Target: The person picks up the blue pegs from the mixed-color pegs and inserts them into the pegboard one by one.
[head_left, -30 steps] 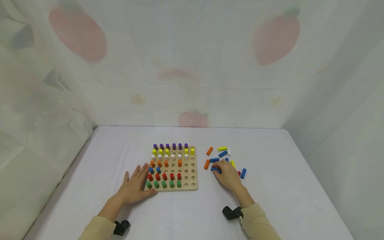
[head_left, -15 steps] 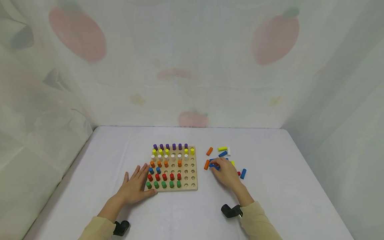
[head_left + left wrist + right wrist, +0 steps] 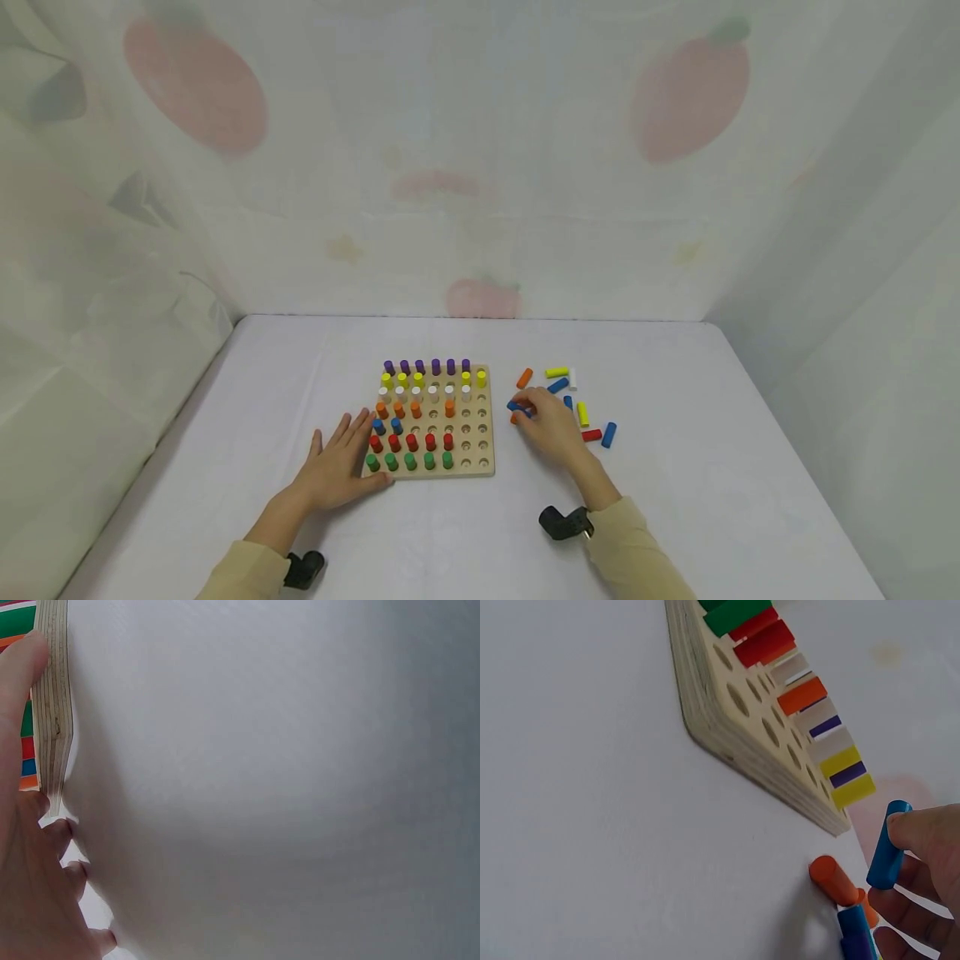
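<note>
A wooden pegboard (image 3: 474, 472) stands on the white table with rows of purple, yellow, white, orange, blue, red and green pegs upright in it. My left hand (image 3: 333, 472) lies at its left front corner, fingers spread, thumb touching the front edge. To the right of the board, my right hand (image 3: 553, 429) pinches a blue peg (image 3: 889, 847) between thumb and fingers, above the table. Beneath that hand lie an orange peg (image 3: 832, 879) and another blue peg (image 3: 853, 921), partly hidden in the head view.
Several loose pegs lie right of the board, among them a red peg (image 3: 592, 435), a yellow peg (image 3: 582, 414), a white peg (image 3: 573, 379) and a blue peg (image 3: 609, 434). Holes without pegs show on the board's right side. A printed curtain (image 3: 480, 208) hangs behind the table.
My right hand has moved left and slightly away from me with the blue peg, uncovering the red and yellow pegs. My left hand has stayed still at the board.
</note>
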A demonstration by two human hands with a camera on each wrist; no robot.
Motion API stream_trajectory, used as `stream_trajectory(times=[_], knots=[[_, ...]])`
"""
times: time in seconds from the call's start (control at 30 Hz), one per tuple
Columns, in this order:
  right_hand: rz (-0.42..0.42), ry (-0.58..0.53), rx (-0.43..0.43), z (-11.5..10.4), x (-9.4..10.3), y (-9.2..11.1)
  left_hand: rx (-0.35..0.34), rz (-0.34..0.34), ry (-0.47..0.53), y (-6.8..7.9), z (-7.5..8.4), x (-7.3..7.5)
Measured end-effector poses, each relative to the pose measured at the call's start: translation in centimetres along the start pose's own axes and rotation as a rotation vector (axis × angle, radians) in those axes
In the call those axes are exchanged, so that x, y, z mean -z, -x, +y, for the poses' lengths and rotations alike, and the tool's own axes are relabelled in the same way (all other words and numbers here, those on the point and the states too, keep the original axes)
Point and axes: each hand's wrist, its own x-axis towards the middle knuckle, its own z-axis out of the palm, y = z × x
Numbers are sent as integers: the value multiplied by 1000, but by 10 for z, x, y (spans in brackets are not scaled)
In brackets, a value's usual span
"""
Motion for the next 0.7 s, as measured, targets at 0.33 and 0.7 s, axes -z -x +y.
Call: stream_trajectory(times=[0.33,0.7], knots=[[-55,-82,-33,-18,-3,-6,-13,16,-5,1,2,2],[-104,-142,15,-30,-11,-14,-14,16,-3,0,1,0]])
